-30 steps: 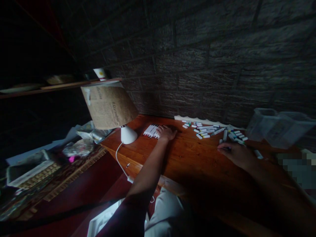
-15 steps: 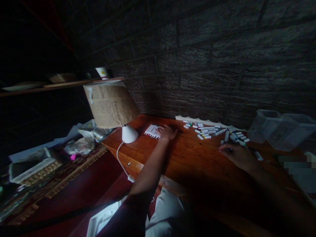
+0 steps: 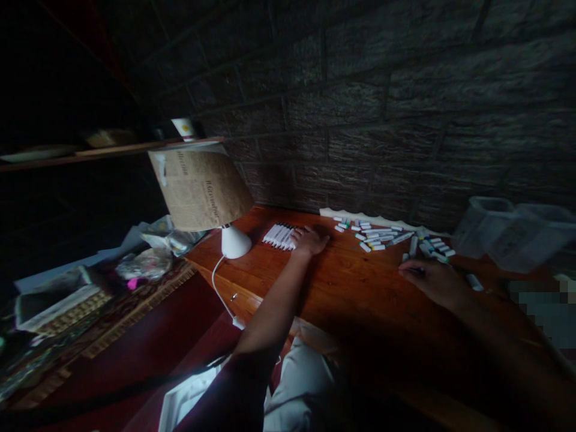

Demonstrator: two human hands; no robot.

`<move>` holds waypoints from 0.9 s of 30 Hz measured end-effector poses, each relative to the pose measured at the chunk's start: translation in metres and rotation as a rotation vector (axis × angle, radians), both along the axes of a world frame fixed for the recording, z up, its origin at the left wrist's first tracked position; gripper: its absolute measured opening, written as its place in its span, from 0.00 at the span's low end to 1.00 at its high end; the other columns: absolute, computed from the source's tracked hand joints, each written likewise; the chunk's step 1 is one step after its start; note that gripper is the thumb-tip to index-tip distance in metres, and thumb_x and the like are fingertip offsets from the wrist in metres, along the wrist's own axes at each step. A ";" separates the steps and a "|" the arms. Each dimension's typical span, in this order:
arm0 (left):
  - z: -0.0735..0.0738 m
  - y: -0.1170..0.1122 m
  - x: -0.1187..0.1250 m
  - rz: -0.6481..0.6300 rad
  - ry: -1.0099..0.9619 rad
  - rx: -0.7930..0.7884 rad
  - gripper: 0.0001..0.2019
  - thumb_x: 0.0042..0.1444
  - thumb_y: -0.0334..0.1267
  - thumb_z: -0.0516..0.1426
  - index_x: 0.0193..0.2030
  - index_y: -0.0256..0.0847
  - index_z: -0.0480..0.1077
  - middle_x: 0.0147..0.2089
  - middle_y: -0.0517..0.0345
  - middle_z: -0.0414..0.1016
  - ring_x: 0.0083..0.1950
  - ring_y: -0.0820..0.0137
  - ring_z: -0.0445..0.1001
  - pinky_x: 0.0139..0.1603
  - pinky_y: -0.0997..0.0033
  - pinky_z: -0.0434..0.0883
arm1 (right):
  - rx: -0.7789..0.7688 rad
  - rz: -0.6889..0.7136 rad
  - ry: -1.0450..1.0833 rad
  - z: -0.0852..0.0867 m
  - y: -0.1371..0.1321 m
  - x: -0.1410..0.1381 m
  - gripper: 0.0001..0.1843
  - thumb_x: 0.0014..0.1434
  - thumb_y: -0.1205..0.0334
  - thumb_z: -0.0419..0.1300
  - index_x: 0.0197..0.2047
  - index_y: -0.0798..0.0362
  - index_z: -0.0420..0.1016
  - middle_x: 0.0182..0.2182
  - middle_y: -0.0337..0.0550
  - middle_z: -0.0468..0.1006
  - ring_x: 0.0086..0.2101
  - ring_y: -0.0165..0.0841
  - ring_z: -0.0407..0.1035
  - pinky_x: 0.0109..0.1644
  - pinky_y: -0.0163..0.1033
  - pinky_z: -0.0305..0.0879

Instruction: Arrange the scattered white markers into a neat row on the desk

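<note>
A row of white markers (image 3: 278, 236) with dark ends lies side by side on the wooden table, right of the lamp. My left hand (image 3: 310, 241) rests at the right end of that row, fingers stretched out and touching the last markers. Farther right, my right hand (image 3: 434, 281) is held low over the table with thumb and fingers pinched. Something small and dark shows between those fingertips, too dim to name. Just beyond it lie loose markers (image 3: 378, 233) with coloured ends, scattered in a heap, and a single white marker or cap (image 3: 474, 282) lies to its right.
A lamp (image 3: 236, 243) with a printed fabric shade stands at the table's left end, its cord hanging over the edge. Clear plastic containers (image 3: 517, 240) stand at the far right. Along the dark wall runs a white wavy strip (image 3: 351, 214). A basket (image 3: 63, 300) sits lower left.
My left hand has slid slightly right along the marker row, uncovering more of the markers. The right hand stays pinched in nearly the same place. The view has shifted a little.
</note>
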State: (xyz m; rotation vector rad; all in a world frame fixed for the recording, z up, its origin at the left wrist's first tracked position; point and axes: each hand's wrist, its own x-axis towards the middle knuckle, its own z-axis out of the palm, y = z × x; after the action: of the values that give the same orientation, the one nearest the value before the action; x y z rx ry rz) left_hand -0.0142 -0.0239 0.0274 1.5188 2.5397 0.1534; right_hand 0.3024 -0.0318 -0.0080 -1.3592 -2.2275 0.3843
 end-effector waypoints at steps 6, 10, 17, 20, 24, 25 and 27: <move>-0.002 0.002 -0.003 -0.007 -0.015 -0.003 0.48 0.57 0.63 0.45 0.70 0.22 0.41 0.71 0.24 0.42 0.72 0.41 0.40 0.67 0.45 0.46 | -0.026 -0.007 0.001 0.000 0.000 0.000 0.11 0.57 0.52 0.56 0.36 0.42 0.80 0.36 0.35 0.83 0.35 0.35 0.77 0.38 0.38 0.71; -0.005 0.003 -0.004 -0.006 -0.027 0.016 0.48 0.57 0.63 0.45 0.70 0.21 0.41 0.72 0.24 0.40 0.73 0.42 0.38 0.68 0.46 0.45 | -0.017 -0.012 0.007 0.002 -0.001 -0.001 0.11 0.56 0.52 0.56 0.36 0.43 0.80 0.36 0.35 0.83 0.37 0.36 0.77 0.41 0.38 0.71; -0.002 0.004 -0.021 0.148 -0.003 0.111 0.48 0.57 0.64 0.40 0.71 0.22 0.40 0.71 0.22 0.40 0.73 0.41 0.38 0.69 0.45 0.38 | -0.028 -0.014 -0.019 0.003 -0.001 0.000 0.12 0.57 0.51 0.56 0.36 0.42 0.80 0.37 0.35 0.83 0.36 0.35 0.77 0.41 0.39 0.71; -0.002 0.006 -0.030 0.198 -0.016 0.085 0.47 0.57 0.64 0.41 0.71 0.23 0.42 0.71 0.22 0.43 0.72 0.39 0.41 0.68 0.43 0.38 | -0.032 -0.001 -0.004 0.002 0.000 0.001 0.12 0.57 0.52 0.56 0.36 0.43 0.80 0.37 0.35 0.83 0.37 0.35 0.77 0.41 0.38 0.71; -0.005 0.009 -0.033 0.201 -0.013 0.092 0.47 0.57 0.64 0.42 0.71 0.24 0.43 0.70 0.23 0.45 0.72 0.40 0.42 0.68 0.43 0.39 | -0.045 -0.004 -0.005 0.002 0.000 0.001 0.12 0.57 0.51 0.56 0.36 0.43 0.80 0.36 0.35 0.83 0.35 0.34 0.77 0.41 0.39 0.70; -0.005 0.009 -0.033 0.200 -0.012 0.099 0.47 0.57 0.64 0.42 0.71 0.24 0.43 0.70 0.23 0.45 0.72 0.40 0.42 0.68 0.43 0.40 | -0.043 -0.004 -0.008 0.002 0.000 0.001 0.13 0.57 0.51 0.55 0.36 0.43 0.80 0.36 0.35 0.83 0.35 0.34 0.77 0.41 0.39 0.70; -0.007 0.009 -0.033 0.189 -0.007 0.117 0.47 0.57 0.64 0.42 0.71 0.24 0.44 0.70 0.23 0.45 0.72 0.40 0.42 0.68 0.43 0.40 | -0.036 -0.002 -0.011 0.002 0.000 0.000 0.13 0.57 0.51 0.55 0.36 0.43 0.80 0.36 0.35 0.83 0.35 0.34 0.76 0.40 0.38 0.70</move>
State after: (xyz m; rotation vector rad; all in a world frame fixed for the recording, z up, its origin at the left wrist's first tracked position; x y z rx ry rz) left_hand -0.0469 -0.0150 0.0203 1.3098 2.7085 0.3373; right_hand 0.3029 -0.0319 -0.0063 -1.3855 -2.2380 0.4184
